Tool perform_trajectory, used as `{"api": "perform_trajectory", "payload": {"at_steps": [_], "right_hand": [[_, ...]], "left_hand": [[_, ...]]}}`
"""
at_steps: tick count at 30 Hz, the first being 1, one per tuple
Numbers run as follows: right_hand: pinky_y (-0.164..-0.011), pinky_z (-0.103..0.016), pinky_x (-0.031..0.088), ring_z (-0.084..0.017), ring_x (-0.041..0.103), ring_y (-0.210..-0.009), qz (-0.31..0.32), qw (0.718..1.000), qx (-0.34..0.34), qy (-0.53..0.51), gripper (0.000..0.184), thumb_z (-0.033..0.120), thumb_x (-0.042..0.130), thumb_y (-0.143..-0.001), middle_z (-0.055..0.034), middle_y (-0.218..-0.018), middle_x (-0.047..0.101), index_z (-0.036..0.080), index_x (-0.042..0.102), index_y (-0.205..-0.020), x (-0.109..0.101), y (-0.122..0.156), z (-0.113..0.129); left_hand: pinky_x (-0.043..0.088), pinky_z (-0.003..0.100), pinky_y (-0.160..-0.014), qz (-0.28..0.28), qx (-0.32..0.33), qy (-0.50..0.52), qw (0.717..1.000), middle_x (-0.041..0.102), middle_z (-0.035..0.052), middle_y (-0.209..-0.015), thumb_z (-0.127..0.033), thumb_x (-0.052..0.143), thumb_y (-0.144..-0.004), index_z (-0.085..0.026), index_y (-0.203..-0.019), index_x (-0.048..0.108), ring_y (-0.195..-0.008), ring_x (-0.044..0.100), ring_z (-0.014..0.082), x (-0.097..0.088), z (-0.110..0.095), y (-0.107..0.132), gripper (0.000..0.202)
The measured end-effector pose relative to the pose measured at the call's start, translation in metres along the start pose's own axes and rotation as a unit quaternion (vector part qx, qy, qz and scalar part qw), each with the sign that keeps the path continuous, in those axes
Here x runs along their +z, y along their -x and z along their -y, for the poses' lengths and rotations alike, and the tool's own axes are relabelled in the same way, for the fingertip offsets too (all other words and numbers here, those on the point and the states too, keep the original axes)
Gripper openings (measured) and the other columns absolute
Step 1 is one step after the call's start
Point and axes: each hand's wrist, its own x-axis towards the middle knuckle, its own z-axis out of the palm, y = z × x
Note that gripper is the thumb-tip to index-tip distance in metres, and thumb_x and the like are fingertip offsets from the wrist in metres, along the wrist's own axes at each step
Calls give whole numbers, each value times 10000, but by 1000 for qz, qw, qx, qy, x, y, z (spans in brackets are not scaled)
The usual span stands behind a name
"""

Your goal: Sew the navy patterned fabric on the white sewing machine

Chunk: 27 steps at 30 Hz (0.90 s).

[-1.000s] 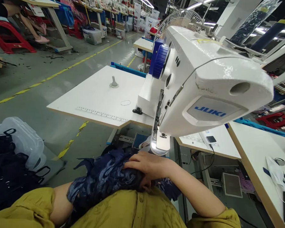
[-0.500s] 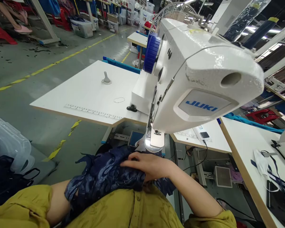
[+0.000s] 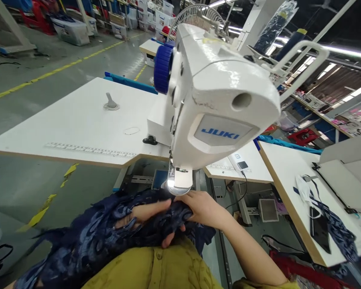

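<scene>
A dark blue lace fabric [image 3: 102, 237] is bunched in my lap, just below the needle end of a white JUKI sewing machine [image 3: 219, 100]. My right hand [image 3: 204, 208] is closed on the fabric's upper edge right beneath the machine's lit foot [image 3: 176, 184]. My left hand [image 3: 146, 212] lies half buried in the lace, fingers pointing right toward the right hand, holding the fabric up. One fingertip [image 3: 168, 241] pokes out under the fabric. I cannot see the needle.
A white table [image 3: 78, 124] stretches left of the machine, with a small grey post [image 3: 110, 102] and a printed ruler strip. A second white table [image 3: 289, 180] on the right carries a black phone [image 3: 319, 228] and blue straps. Storage bins stand far back.
The view has swung right and down. My left hand has come up into sight inside the fabric. My right hand has shifted right, closer under the machine's foot, lifting the lace.
</scene>
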Motion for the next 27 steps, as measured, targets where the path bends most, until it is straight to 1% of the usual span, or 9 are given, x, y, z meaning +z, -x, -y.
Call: {"api": "perform_trajectory", "payload": {"at_steps": [3,6,8,12,15,17,21,24,27], "right_hand": [[-811,-308,447,-237,597,-1069,-34,999,11,-5,471,333,640,-889,-84,-1288,584,266,475,-1325,-3,7,-3],[-881,-329,422,-218,589,-1039,-96,994,40,-28,174,263,600,-913,-66,-1170,634,228,580,-1081,-4,18,-1],[-903,-328,414,-204,582,-1025,-129,985,76,-85,77,173,595,-879,-53,-1067,654,203,549,-932,-7,24,2],[-808,-275,454,-176,590,-962,-60,949,86,-297,254,282,664,-838,-52,-1095,629,208,505,-1022,-13,26,9],[-797,-267,458,-157,586,-927,-8,916,40,-399,321,426,479,-963,-59,-1069,628,192,502,-1181,-10,15,11],[-764,-253,454,-138,578,-857,-6,917,44,-397,353,433,348,-1014,-40,-971,635,180,563,-1131,-5,6,12],[-737,-238,444,-152,579,-846,-48,951,41,-302,306,486,568,-915,-12,-861,640,191,648,-914,-5,-2,17],[-747,-248,421,-160,604,-870,-113,975,65,-182,239,428,552,-943,-25,-925,666,218,666,-951,-13,4,24],[-640,-229,390,-134,588,-756,-95,977,113,-156,231,437,549,-943,-11,-930,646,245,624,-1050,-19,10,30]], "left_hand": [[500,312,-678,71,-16,27,997,636,14,-590,-655,724,-654,-176,-934,762,-590,574,178,-1,-1,0,556],[501,317,-750,15,10,54,998,626,7,-561,-579,695,-717,-185,-708,722,-631,602,181,-3,1,4,395],[491,329,-823,-28,30,61,997,675,26,-631,-549,635,-785,-181,-679,699,-712,640,194,-3,0,9,388],[473,283,-692,-112,22,-26,993,639,15,-577,-577,577,-834,-171,-697,686,-582,591,156,0,-7,21,442],[434,266,-638,-163,10,-134,977,532,-14,-500,-669,532,-811,-184,-630,631,-541,520,145,4,-14,28,527],[409,272,-621,-193,-13,-201,960,507,-16,-503,-722,503,-784,-190,-591,588,-537,483,146,6,-18,32,572],[372,274,-602,-234,-71,-255,936,521,1,-548,-777,518,-708,-196,-516,503,-556,452,148,9,-23,40,612],[389,265,-612,-231,-45,-217,947,534,-5,-561,-720,550,-741,-194,-549,532,-573,477,151,7,-23,42,560],[424,265,-671,-230,1,-167,959,555,-12,-571,-641,550,-808,-198,-577,544,-602,524,158,2,-20,41,499]]}}
